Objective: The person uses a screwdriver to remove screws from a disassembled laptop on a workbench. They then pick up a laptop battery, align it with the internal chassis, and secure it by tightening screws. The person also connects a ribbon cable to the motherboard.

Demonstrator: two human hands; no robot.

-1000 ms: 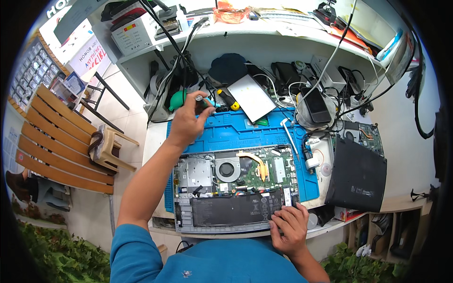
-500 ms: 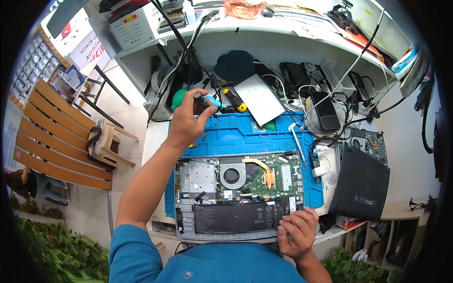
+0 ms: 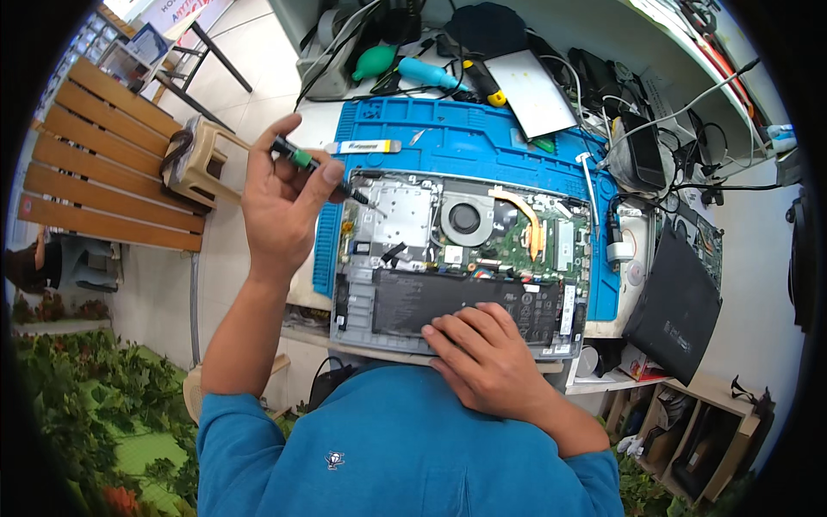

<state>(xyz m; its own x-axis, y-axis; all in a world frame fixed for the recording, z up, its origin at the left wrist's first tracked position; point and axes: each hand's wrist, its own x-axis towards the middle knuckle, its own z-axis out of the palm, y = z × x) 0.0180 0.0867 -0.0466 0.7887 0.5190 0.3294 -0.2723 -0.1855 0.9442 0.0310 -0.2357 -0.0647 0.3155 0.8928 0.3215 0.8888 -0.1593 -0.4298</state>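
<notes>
My left hand (image 3: 282,211) pinches a slim black and green screwdriver (image 3: 303,159) between thumb and fingers. Its shaft slants down to the right over the metal plate (image 3: 401,211) at the left of an opened laptop base (image 3: 568,345); whether the tip touches is unclear. My right hand (image 3: 487,358) lies with fingers stretched out over the front edge and the black battery (image 3: 413,302), gripping nothing. Inside the laptop a fan (image 3: 465,220), a copper heat pipe (image 3: 525,215) and a green circuit board are exposed.
A blue work mat (image 3: 465,129) lies under the laptop. Behind it are a green bulb (image 3: 375,62), a light-blue tool handle (image 3: 426,72), a yellow-black screwdriver (image 3: 484,82) and a white panel (image 3: 534,95). A black laptop cover (image 3: 676,302) leans at the right.
The left hand has come back from the bench's rear to the laptop's left side with the screwdriver. My right hand has slid left from the front right corner onto the battery. The view has shifted.
</notes>
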